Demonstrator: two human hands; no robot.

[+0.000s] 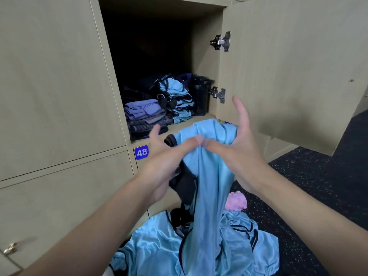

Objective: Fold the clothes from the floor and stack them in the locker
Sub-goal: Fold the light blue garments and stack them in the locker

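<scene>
At the centre of the view, in front of the open locker, a light-blue satin garment with black trim hangs between the two hands. The left hand holds its upper edge from 9 o'clock, the thumb laid across the cloth and the fingers spread behind it. The right hand holds it from 3 o'clock, with the thumb pressed on the fabric, a bunch of cloth caught against the palm and the fingers pointing up. The two thumb tips nearly meet. The garment's lower end runs down to 6 o'clock into a pile of clothes of the same blue satin on the floor, which is dark and speckled. A pink bundle lies just beside the pile at its 1 o'clock.

Inside the locker, at 12 o'clock from the hands, stands a stack of folded blue garments. A stack of folded purple and grey clothes sits to its 9 o'clock, and a black container stands at its 3 o'clock against the side wall. The locker door is swung open to the right on two metal hinges. A blue number plate reading 48 sits just below the locker's lower left corner.
</scene>
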